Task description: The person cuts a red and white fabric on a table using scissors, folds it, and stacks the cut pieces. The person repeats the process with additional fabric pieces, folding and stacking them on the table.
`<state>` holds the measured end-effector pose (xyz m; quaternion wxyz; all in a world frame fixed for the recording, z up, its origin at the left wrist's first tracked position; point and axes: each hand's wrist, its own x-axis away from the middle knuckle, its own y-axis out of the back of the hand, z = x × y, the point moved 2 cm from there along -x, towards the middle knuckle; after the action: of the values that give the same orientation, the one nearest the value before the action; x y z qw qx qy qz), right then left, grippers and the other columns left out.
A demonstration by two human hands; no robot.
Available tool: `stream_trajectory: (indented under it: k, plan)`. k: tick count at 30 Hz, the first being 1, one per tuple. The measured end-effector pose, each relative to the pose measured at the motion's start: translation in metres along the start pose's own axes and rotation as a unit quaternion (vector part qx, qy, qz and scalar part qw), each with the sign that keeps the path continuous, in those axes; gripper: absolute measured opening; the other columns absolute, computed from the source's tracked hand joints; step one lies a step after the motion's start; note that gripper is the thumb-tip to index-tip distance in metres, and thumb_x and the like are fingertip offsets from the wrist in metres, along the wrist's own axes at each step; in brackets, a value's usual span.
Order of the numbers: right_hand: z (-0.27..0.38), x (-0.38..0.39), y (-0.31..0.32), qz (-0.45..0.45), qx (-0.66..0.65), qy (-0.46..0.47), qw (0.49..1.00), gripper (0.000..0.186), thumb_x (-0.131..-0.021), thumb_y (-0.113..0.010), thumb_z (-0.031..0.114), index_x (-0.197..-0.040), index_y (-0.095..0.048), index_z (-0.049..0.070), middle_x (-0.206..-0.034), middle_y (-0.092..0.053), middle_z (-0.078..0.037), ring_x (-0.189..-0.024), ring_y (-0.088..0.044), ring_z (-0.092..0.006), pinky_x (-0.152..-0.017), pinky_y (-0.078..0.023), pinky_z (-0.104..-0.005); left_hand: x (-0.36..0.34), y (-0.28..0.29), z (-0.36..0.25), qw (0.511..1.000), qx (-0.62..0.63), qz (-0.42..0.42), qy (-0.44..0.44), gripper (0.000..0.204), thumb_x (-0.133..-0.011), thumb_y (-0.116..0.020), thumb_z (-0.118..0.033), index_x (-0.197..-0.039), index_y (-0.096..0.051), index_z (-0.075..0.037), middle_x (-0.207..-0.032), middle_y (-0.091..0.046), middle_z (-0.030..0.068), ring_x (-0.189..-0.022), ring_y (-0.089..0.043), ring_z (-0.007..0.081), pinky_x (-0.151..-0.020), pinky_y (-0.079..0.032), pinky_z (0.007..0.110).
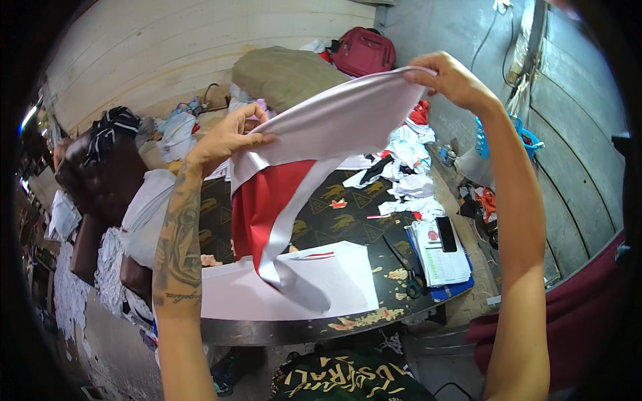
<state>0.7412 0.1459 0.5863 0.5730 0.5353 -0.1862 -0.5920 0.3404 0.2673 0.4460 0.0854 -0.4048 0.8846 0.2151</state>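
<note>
We held one white-and-red fabric panel (334,120) aloft above the black desk (361,227), left grip (229,137) pinching its edge, right grip (456,81) pinching its raised corner, apparently mid-spreading, where the next move seemingly called for even tension.

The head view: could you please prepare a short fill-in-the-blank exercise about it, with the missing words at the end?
1. The left hand and the right hand hold up a cloth that is white and ____.
2. Of these two hands, the ____ one is higher in the picture.
3. The folder under the papers is ____.
4. The scissors lie to the ____ of the papers.

Missing words: red; right; blue; left.
</note>
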Motion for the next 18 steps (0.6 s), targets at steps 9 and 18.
stream_trajectory:
  k: [9, 18]
  plan:
    - [0.095, 0.025, -0.077, -0.016, -0.297, 0.015, 0.955, 0.043, -0.114, -0.061, 0.038, -0.112, -0.078, -0.001, -0.100, -0.078, 0.000, -0.090, -0.066, -0.0056, -0.085, -0.055, -0.0257, 0.131, 0.055, -0.009, 0.981, -0.094, -0.169, -0.013, 0.042, -0.115, -0.059, -0.038, -0.114, -0.078, -0.001, -0.094, -0.069, -0.0066, -0.087, -0.058, 0.0045, -0.080, -0.047, 0.024]
    - [0.185, 0.052, -0.116, -0.109, -0.086, 0.093, 0.986, 0.045, -0.110, -0.066, 0.039, -0.102, -0.075, -0.004, -0.086, -0.076, -0.006, -0.082, -0.064, -0.0117, -0.080, -0.055, -0.0324, 0.191, -0.020, -0.106, 0.758, -0.517, -0.346, -0.197, 0.076, -0.097, -0.072, -0.063, -0.137, -0.067, 0.002, -0.109, -0.076, 0.0186, -0.107, -0.070, 0.0292, -0.098, -0.052, 0.039]
